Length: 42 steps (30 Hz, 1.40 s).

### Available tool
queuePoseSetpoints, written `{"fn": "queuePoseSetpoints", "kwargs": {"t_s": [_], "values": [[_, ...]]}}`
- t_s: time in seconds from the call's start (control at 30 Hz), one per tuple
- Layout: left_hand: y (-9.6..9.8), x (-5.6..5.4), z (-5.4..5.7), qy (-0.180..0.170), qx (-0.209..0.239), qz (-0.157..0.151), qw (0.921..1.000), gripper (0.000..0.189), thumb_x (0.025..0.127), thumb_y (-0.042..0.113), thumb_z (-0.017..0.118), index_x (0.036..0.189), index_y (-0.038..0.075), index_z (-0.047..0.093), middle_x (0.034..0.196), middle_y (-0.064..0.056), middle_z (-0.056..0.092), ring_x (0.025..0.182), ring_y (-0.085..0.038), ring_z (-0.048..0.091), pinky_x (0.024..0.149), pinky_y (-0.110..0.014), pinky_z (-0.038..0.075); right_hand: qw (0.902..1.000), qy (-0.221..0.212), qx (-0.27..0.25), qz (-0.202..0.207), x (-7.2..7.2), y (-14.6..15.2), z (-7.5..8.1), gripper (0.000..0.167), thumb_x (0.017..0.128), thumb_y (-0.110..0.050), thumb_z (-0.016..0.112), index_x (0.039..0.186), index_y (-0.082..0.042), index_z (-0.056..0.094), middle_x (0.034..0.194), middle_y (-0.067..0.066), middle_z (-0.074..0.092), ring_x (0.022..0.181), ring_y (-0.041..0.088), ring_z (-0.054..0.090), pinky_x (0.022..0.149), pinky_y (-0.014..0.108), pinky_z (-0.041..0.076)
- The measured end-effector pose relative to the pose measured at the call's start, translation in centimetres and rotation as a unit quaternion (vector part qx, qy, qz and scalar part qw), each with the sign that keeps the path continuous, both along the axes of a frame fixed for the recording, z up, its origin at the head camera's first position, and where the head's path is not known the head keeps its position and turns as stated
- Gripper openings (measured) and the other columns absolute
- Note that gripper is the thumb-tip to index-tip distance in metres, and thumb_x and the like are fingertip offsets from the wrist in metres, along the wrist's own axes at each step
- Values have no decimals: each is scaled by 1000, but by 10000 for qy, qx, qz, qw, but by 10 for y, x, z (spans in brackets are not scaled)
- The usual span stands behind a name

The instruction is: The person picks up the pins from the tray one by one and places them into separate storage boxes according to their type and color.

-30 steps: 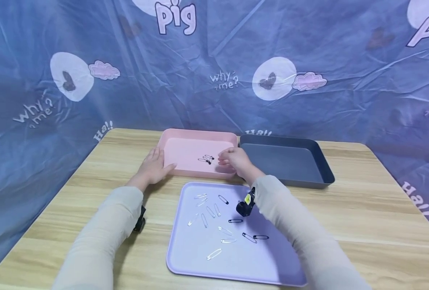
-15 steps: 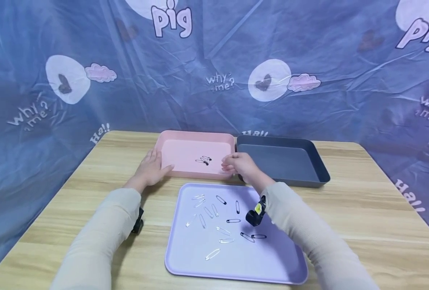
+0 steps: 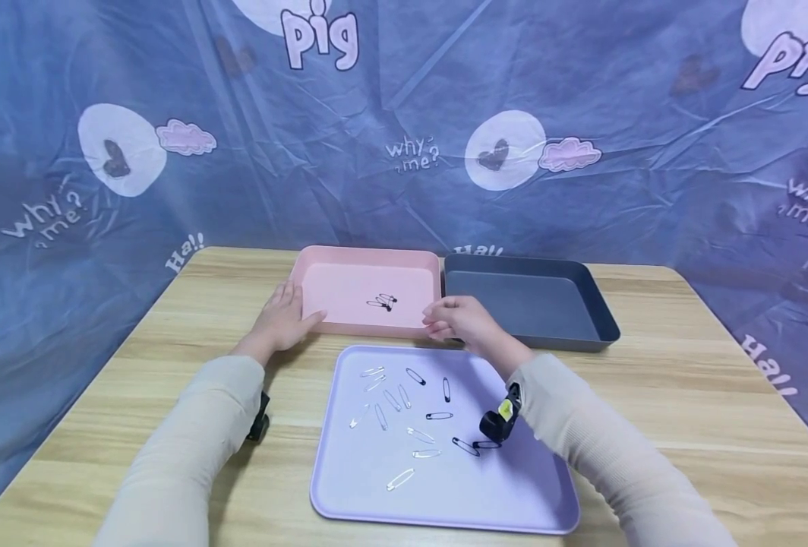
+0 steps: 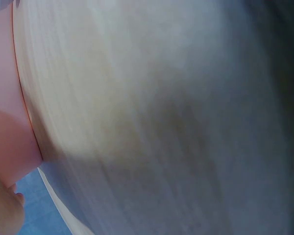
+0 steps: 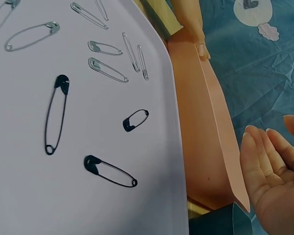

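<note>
Pins [image 3: 440, 416] | black, silver | slim wire loops | on lilac tray [image 3: 500, 497]

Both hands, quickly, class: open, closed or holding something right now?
Left hand: open, resting against the pink tray.
Right hand: open, holding nothing visible.

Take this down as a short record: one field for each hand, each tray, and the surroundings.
left hand: resting at the near left corner of the pink tray
right hand: by its near right corner, no pin visible in it
pink tray: a small cluster of black safety pins
dark tray: right of the pink one
lavender tray: nearest the person, five black and nine silver safety pins visible
surroundings: wooden table, blue printed backdrop
</note>
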<state>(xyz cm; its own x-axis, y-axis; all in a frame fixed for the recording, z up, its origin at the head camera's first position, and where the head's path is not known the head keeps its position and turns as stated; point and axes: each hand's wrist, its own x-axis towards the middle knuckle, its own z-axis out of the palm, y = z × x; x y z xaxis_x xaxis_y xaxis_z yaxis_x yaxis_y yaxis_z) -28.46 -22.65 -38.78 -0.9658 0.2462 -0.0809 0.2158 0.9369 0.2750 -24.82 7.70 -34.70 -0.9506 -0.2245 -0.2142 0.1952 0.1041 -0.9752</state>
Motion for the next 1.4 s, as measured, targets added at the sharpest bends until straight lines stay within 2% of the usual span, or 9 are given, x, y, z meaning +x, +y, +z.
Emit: {"fn": "queuePoseSetpoints", "kwargs": {"t_s": [0.2,0.33,0.53,1.0,1.4], "values": [[0,1,1,11,2,-3,10000,81,89,49,29,131,-14,1,138,-28,-5,126,-38,-5,102,-44,-2,9999,-102,-57,126,9,7,2,24,83,-3,51,100,15,50,80,15,61,69,21,61,78,42,46],[0,3,2,-1,40,3,10000,81,89,49,29,131,-15,2,137,-29,-5,126,-39,-5,102,-45,-2,9998,-79,48,196,16,12,3,29,83,-3,52,103,17,48,85,19,61,73,24,61,75,37,48],[0,3,1,22,24,-32,10000,82,88,50,28,131,-15,2,137,-29,-4,126,-39,-4,102,-45,-2,9994,12,1,338,26,19,2,27,81,-2,53,100,16,49,93,25,59,74,24,60,71,31,49],[-1,1,0,25,6,-59,10000,82,88,51,28,131,-15,2,137,-29,-4,126,-39,-4,102,-45,-1,9975,-118,-131,681,48,27,-5,30,81,-3,54,100,19,48,79,12,61,68,17,59,72,34,49],[-1,2,1,53,30,-45,10000,82,88,50,28,131,-15,2,137,-29,-4,126,-38,-4,102,-44,-1,9955,-143,-169,922,66,37,-6,27,81,-3,52,98,19,49,81,17,60,71,22,60,69,33,50]]}}
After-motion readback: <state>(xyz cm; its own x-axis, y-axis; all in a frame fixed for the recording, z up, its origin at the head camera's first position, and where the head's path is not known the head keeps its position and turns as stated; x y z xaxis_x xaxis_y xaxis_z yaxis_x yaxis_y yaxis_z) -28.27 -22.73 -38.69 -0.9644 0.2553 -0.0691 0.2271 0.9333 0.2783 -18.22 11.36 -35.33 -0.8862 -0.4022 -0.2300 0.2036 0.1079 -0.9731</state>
